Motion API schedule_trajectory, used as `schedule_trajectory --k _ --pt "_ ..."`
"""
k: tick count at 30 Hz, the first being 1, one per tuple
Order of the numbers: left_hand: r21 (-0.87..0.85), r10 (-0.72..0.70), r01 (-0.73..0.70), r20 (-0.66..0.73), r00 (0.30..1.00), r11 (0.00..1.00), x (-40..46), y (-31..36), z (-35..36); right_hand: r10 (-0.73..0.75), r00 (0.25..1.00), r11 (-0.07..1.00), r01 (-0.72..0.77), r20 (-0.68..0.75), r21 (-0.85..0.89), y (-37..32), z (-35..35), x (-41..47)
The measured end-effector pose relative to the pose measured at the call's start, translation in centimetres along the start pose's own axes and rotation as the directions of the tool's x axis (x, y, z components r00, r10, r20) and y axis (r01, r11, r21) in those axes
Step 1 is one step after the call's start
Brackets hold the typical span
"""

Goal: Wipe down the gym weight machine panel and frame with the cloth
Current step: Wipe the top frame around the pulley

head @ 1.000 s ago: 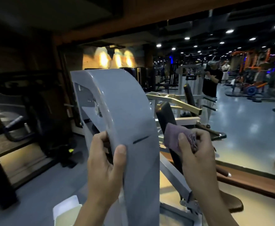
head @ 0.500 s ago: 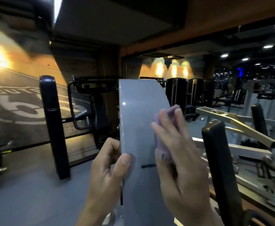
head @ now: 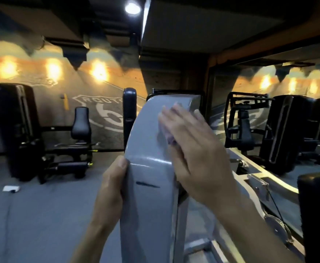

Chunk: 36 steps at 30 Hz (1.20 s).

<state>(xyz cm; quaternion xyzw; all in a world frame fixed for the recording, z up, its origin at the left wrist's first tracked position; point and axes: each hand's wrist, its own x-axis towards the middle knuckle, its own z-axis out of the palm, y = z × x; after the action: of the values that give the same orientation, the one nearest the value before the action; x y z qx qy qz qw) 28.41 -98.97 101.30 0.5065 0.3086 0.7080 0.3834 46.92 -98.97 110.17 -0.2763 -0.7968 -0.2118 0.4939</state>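
Purple cloth (head: 171, 138) sits flat against the upper part of the grey panel (head: 147, 149), just below its curved top, and your right hand (head: 191, 147) covers most of it so only a crumpled edge shows at the palm's left side. Your fingers (head: 174, 118) lie straight and spread over the cloth, pressing it to the panel rather than curling round it; they are blurred. Your left hand (head: 111, 188) grips the panel's left edge lower down, thumb on the front face just above a short dark slot (head: 147, 184), the other fingers hidden behind. The panel stands upright in front of you and narrows toward the floor, with pale metal frame (head: 258, 185) parts running off to its right. Beyond, on the left, black gym machines (head: 13, 130) stand on the grey floor (head: 32, 215) before a wall painted with a Route 66 sign (head: 106, 112) and lit by warm lamps. A mirror (head: 269, 114) on the right repeats them
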Motion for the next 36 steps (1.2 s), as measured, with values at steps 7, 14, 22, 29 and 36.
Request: schedule_trajectory --k 7,14,22,29,36 --pt "0.486 0.341 -0.296 -0.004 0.940 0.822 -2.5 2.8 0.9 -0.139 0.988 0.972 0.149 -0.065 0.184 -3.2 2.3 -5.5" --pt "0.750 0.544 -0.491 0.209 0.813 0.444 -1.8 5.6 2.4 0.003 0.983 0.856 0.092 -0.183 0.508 -1.5 1.5 -9.1" --pt "0.814 0.597 -0.525 0.299 0.744 0.247 -1.3 4.1 3.7 0.720 0.672 0.391 -0.600 0.175 0.698 2.8 3.9 -15.2" --pt "0.881 0.594 -0.422 0.225 0.772 0.214 -2.0 3.6 4.3 0.532 0.846 0.595 -0.400 0.032 0.697 7.2 3.2 -9.5" --pt "0.962 0.645 -0.237 0.095 0.758 0.137 -3.9 3.1 6.1 -0.026 0.990 0.683 -0.082 0.137 0.726 8.5 5.9 -8.6"
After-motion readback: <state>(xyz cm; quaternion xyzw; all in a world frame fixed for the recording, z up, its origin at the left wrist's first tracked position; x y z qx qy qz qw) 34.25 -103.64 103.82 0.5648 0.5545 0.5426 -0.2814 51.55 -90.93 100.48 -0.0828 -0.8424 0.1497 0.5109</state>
